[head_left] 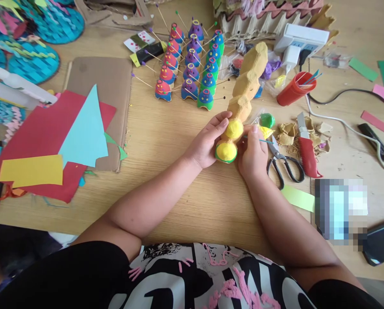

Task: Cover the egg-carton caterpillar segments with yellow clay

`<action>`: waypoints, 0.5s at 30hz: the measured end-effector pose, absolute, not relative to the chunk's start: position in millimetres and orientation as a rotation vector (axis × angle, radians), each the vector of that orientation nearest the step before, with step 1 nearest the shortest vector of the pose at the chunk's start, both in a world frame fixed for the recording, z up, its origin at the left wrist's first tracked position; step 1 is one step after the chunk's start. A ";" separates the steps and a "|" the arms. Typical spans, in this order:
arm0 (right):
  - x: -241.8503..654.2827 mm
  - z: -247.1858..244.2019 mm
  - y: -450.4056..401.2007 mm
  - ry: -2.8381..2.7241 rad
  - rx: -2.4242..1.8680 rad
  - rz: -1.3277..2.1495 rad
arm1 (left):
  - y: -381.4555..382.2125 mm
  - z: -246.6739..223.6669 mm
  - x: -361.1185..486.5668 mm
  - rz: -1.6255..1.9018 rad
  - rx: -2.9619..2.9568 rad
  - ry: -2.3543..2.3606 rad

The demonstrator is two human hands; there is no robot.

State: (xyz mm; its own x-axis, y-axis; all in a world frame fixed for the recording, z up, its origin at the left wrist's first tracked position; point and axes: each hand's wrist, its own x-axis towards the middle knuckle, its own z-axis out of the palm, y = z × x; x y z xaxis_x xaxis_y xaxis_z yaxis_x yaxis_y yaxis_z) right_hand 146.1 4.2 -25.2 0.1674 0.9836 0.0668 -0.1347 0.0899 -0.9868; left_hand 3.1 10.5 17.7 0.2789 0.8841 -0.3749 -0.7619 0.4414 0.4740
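A long strip of bumpy egg-carton cups (pixel 244 87) runs away from me, tan at its far part. Its two nearest cups are covered in yellow (pixel 226 151), the nearest with a green rim. My left hand (pixel 208 139) is closed on the strip's left side, thumb near the second yellow cup. On the right side, my right hand (pixel 254 153) is closed in a pinch around a thin blue stick (pixel 263 140), beside the yellow cups. Black-handled scissors (pixel 278 158) lie just right of my right hand, near a yellow clay piece (pixel 266 131).
Three rows of painted caterpillars (pixel 191 71) stand at the back. Coloured paper (pixel 85 133) lies on cardboard (pixel 97 71) at left. A red cup (pixel 295 89), red-handled knife (pixel 308 156), carton scraps (pixel 287 133), a power strip (pixel 303 36) and a phone (pixel 381 241) are at right.
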 end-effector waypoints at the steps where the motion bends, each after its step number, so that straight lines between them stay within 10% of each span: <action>1: 143.9 -24.8 3.8 -0.994 -1.096 1.107 | 10.4 18.2 3.4 1.121 0.220 0.654; 15: 143.3 -2.0 4.5 -0.851 -0.933 1.501 | 7.7 24.0 6.4 1.143 0.310 0.684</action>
